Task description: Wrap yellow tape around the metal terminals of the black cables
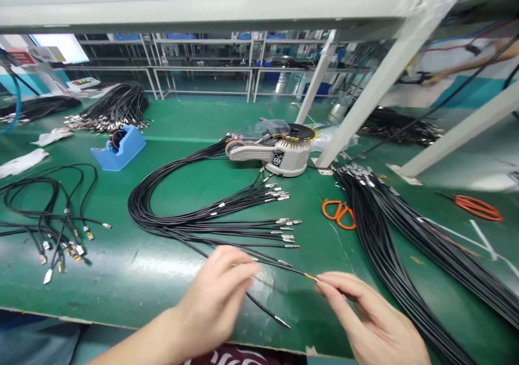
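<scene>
My right hand (365, 316) pinches the metal tip of a black cable (294, 270) between thumb and forefinger, just past a band of yellow tape (311, 276). Further back along that cable is my left hand (223, 294), slightly blurred, its thumb and fingers pressed together; what lies between them is hidden. A second black cable (261, 305) emerges from under the left hand, its metal end resting on the table. Behind both hands a curved bundle of black cables (140, 203) fans out, with metal connectors (286, 235) pointing right.
A grey tape dispenser (287, 157) stands behind the bundle. Orange-handled scissors (338, 214) lie beside thick cable bundles (377, 235) at right. Leftward are a blue tape holder (119, 148), loose cables (52, 208) and white gloves (22, 162). Slanting metal posts (365, 84) rise behind; a person's arm (466, 67) shows beyond.
</scene>
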Demonstrator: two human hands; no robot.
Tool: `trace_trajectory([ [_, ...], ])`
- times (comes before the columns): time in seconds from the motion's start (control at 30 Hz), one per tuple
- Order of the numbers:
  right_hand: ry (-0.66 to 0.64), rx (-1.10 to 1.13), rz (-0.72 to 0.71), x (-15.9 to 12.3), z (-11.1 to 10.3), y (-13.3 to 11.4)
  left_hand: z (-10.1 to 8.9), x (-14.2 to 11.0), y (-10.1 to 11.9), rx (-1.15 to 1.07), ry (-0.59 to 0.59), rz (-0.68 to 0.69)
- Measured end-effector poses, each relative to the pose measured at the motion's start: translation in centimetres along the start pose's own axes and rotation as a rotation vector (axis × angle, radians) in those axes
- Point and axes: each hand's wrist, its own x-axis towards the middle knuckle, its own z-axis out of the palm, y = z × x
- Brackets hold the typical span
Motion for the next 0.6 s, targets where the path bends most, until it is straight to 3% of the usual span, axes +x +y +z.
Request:
trace_trajectory([
  [0.13,0.010,0.094,0.148,0.2,0.8,-0.5,-3.8,-4.2,-3.9,0.230,0.129,-0.195],
  [0.23,0.024,0.194,0.204,0.3,0.9,-1.2,-5.0,-5.3,-5.5,0.349,0.172,-0.235],
  [0.33,0.011,0.281,0.248,0.2,0.8,-2.0,-4.1,-3.4,-4.9,0.286,0.054,-0.108],
  [0.43,-0.027,0.308,0.283,0.1,0.3,-2.6,-2.1,-0.1,-3.3,0.178,-0.143,-0.007],
  [0.6,-0.099,0.226,0.245,0.5,-0.8,-2.9,0.1,3.6,-1.8,0.030,-0.373,-0.068],
])
